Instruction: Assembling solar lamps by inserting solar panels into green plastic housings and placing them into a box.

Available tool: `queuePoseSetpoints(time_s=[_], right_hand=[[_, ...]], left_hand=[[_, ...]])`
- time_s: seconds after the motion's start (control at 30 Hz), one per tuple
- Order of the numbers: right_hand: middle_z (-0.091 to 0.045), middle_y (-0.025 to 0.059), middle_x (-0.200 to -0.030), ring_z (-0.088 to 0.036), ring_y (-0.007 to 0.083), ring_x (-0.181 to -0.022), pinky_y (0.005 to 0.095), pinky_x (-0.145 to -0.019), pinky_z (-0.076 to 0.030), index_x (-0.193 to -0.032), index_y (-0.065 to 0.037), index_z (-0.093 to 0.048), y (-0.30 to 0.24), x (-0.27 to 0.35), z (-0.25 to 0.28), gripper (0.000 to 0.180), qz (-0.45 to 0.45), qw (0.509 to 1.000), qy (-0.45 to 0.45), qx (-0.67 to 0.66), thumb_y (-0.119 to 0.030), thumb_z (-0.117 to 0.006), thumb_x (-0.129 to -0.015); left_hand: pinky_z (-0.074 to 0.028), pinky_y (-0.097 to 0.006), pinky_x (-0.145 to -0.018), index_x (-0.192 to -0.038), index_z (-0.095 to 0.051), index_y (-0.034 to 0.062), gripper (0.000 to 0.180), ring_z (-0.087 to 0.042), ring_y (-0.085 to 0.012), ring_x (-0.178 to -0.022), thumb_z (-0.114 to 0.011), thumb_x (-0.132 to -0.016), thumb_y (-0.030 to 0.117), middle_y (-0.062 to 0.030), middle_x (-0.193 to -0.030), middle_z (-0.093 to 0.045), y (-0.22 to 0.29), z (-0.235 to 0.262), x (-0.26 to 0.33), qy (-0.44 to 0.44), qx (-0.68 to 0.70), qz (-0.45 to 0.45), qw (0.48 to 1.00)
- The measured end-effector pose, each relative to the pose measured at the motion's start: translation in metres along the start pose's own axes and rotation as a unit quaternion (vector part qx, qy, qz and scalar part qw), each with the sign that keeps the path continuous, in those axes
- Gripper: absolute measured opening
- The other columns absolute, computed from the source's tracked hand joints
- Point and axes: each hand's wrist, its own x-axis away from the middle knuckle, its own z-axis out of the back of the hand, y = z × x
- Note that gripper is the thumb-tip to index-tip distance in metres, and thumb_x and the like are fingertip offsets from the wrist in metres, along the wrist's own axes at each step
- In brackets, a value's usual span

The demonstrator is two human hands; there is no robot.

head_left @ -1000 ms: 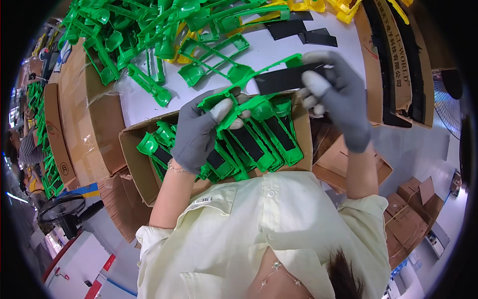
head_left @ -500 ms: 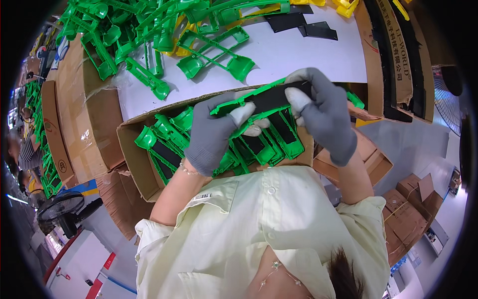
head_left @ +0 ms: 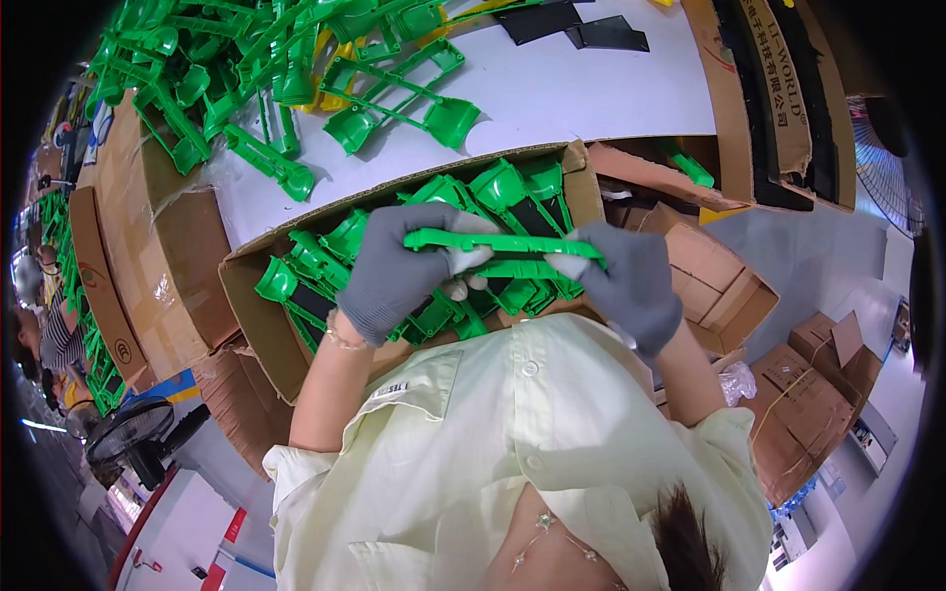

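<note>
Over the open carton [head_left: 246, 315]: your left hand [head_left: 389, 261] and right hand [head_left: 631, 286] held one green piece [head_left: 507, 242] between them, nearly edge-on to the camera, above the parts lying in that carton.
Left grip: your fingers were closed on the piece's left end, thumb on the near side, a few pale fingertips showing beneath it.
Right grip: you had the right end pinched, thumb laid along it; most of the other fingers were hidden.
Black strip, just changed: half a second earlier it showed dark along the piece; now you had tipped the piece so that its green edges faced the camera, and no strip could be made out. Your right hand had also come down, closer to the carton's near side.
What that meant: the strip probably lay within or behind those edges, so joining the two looked further along; whether it sat flush could not be told.
Inside the carton: green parts [head_left: 503, 192] lay side by side, several with black inserts [head_left: 312, 299] in them.
Beyond the carton: the white bench [head_left: 581, 108] carried a heap of green parts [head_left: 296, 74] toward the left and loose black plates [head_left: 609, 34] toward the right.
Right of the carton: a second carton [head_left: 709, 286] stood lower, open.
</note>
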Motion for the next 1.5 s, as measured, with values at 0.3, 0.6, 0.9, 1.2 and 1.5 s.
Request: queuePoseSetpoints(time_s=[0.3,0.6,0.9,1.2,1.5], right_hand=[[-0.052,0.0137,-0.053,-0.057,0.0306,-0.049,0.0368,-0.047,-0.043,-0.076,-0.004,-0.059,0.003,0.044,-0.026,0.031,-0.054,0.987,0.082,0.129,-0.034,-0.067,-0.080],[-0.059,0.0103,-0.061,-0.060,0.0269,-0.057,0.0357,-0.053,-0.045,-0.092,-0.009,-0.061,0.001,0.014,0.037,0.038,-0.002,0.966,-0.040,0.257,-0.042,-0.067,-0.076],[-0.062,0.0017,-0.103,-0.063,0.0214,-0.083,0.0313,-0.073,-0.048,-0.107,-0.016,-0.059,0.097,-0.166,0.091,0.028,0.076,0.951,0.140,0.265,-0.022,-0.064,-0.080],[-0.062,0.0054,-0.091,-0.062,0.0208,-0.084,0.0293,-0.072,-0.048,-0.103,-0.013,-0.060,0.096,-0.190,0.099,0.027,0.119,0.945,0.072,0.297,-0.021,-0.065,-0.078],[-0.051,-0.0030,-0.067,-0.045,0.0005,-0.056,0.0170,-0.047,-0.034,-0.111,-0.006,-0.058,0.020,-0.108,0.075,0.028,0.096,0.983,0.121,-0.101,-0.021,-0.060,-0.087]], left_hand=[[-0.049,-0.027,-0.054,-0.112,-0.053,0.0046,0.043,-0.063,-0.0152,-0.064,-0.072,-0.074,0.010,-0.0076,-0.089,-0.061,-0.010,-0.015,-0.025,0.093,-0.254,-0.165,0.948],[-0.049,-0.034,-0.078,-0.107,-0.056,0.0071,0.039,-0.055,-0.0276,-0.095,-0.064,-0.069,0.004,-0.0079,-0.106,-0.057,0.035,0.040,-0.087,0.077,-0.695,-0.433,0.569],[-0.049,-0.037,-0.071,-0.090,-0.062,0.0072,0.018,-0.055,-0.0284,-0.093,-0.054,-0.073,0.007,-0.0098,-0.086,-0.059,0.048,0.034,-0.103,0.030,-0.765,-0.400,0.505],[-0.048,-0.024,-0.058,-0.099,-0.061,0.0055,0.018,-0.061,-0.0104,-0.069,-0.060,-0.081,0.004,-0.0030,-0.091,-0.064,0.094,0.056,-0.010,0.335,-0.372,-0.416,0.759],[-0.056,-0.031,-0.068,-0.107,-0.049,-0.0026,0.030,-0.065,-0.0247,-0.080,-0.057,-0.079,0.004,-0.0159,-0.099,-0.061,0.024,0.057,-0.004,0.182,0.069,-0.181,0.964]])
